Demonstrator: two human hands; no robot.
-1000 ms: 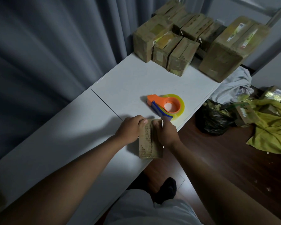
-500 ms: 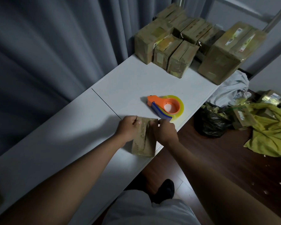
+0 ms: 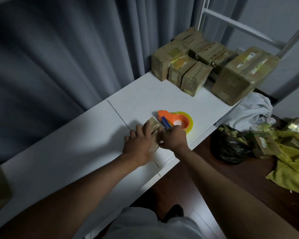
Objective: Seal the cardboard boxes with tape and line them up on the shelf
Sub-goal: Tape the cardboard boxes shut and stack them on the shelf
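**Small box held under both hands near the desk's front edge**

We find a small cardboard box [image 3: 153, 129] lying on the white desk [image 3: 76, 152], close to the front edge and roughly midway along it. Most of the box is covered by the hands; only its far end and a strip along its near side show, with a glossy patch on top.

The left hand [image 3: 139, 145] lies over the box from the left, fingers spread apart and extended across its top, palm down. The right hand [image 3: 173, 138] sits against the box's right side, fingers curled together; we take them to be pinching at the box's top edge, though what lies between the fingertips is hidden.

Just beyond the right hand, touching or nearly touching the box, an orange tape dispenser [image 3: 175, 120] lies flat with a yellowish roll in it and a blue part along its near side.

At the far right corner of the desk stands a cluster of taped boxes [image 3: 185, 69], packed side by side, with a larger box [image 3: 238, 80] at the right edge, overhanging slightly. A white shelf frame [image 3: 231, 23] rises behind them. Grey curtains [image 3: 59, 57] hang along the desk's back edge.

Off the desk, on the dark floor to the right, we note a pale cloth [image 3: 254, 111], a black bag [image 3: 230, 147] and a yellow cloth [image 3: 293, 163] with further packages among them.
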